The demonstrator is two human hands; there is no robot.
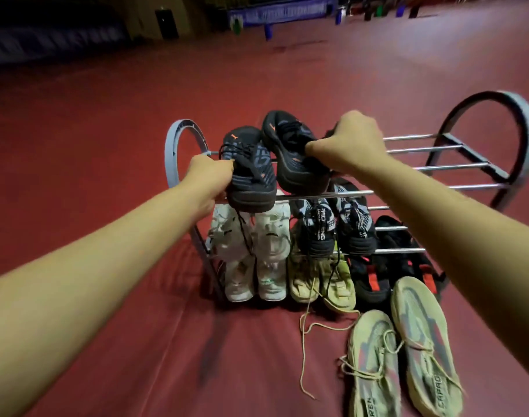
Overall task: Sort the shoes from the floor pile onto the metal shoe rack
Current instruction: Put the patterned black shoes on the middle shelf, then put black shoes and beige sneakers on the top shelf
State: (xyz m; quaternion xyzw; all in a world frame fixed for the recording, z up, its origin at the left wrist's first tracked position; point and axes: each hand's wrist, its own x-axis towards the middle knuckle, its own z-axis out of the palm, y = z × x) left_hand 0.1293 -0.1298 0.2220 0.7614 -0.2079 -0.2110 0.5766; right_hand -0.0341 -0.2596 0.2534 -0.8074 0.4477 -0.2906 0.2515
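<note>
Evidently you pair them: left hand point(210, 173) grips one black shoe point(251, 176), right hand point(350, 142) its mate point(293, 155), at the rack point(413, 168) top's left end

Lighting: dim, warm-tinted overall; the far hall falls off to near black at far left. Light source not in view, perhaps overhead.
Highlights: soft sheen on the red floor point(407, 64) at far right; thin bright glints along the chrome rails of the metal shoe rack point(438, 168).
Shadows: soft and dark beneath the rack's lower tiers; a smeared dark streak on the near floor.
Distortion: strong wide-angle bowing; both forearms swell toward the near corners, the rack's end loops lean outward.
Sharpness: centre moderately crisp; near edges and far background soft, slight motion smear.
</note>
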